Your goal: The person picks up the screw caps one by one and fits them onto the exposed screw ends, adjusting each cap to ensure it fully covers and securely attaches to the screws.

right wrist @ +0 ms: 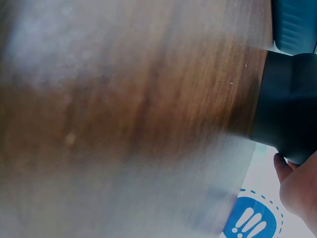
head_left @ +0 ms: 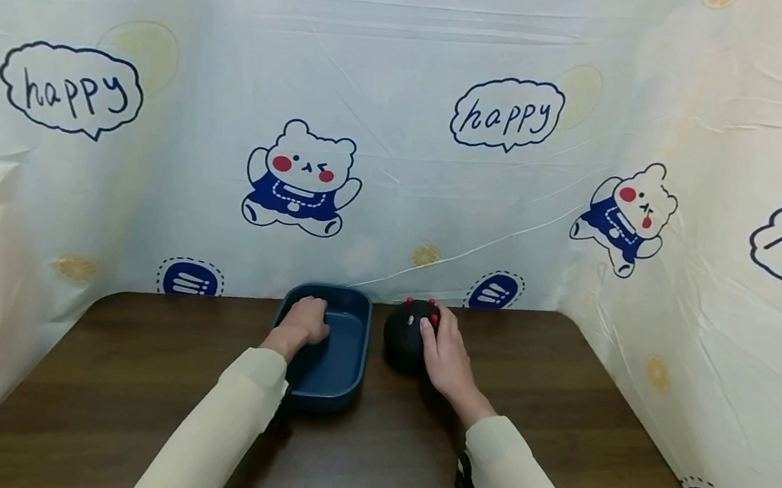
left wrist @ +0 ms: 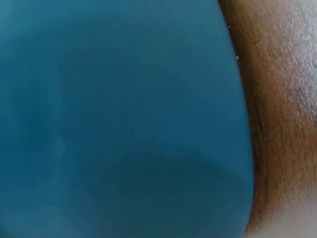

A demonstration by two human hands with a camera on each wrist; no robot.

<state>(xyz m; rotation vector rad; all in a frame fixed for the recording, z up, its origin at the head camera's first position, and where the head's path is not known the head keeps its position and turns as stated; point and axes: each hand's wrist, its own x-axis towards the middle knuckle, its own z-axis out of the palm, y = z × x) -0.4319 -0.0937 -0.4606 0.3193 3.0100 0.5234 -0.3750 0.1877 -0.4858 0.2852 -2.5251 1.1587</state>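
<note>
A deep blue rectangular tray (head_left: 342, 355) stands near the table's far edge. My left hand (head_left: 304, 320) is over its left side, reaching in from above with the knuckles bent. Its fingertips are hidden, and I cannot tell whether they hold anything. The left wrist view is filled by the tray's blue wall (left wrist: 148, 109). Right of the tray is a round black pincushion (head_left: 401, 340) with several red-headed pins and a small silvery piece on top. My right hand (head_left: 451, 358) grips its right side, thumb towards me. In the right wrist view, the pincushion (right wrist: 285, 99) shows a broad base on the table.
The brown wooden table (head_left: 387, 471) has rounded far corners. A pale printed curtain (head_left: 398, 194) with bears and "happy" bubbles hangs close behind it and along both sides. Tray and pincushion stand a narrow gap apart.
</note>
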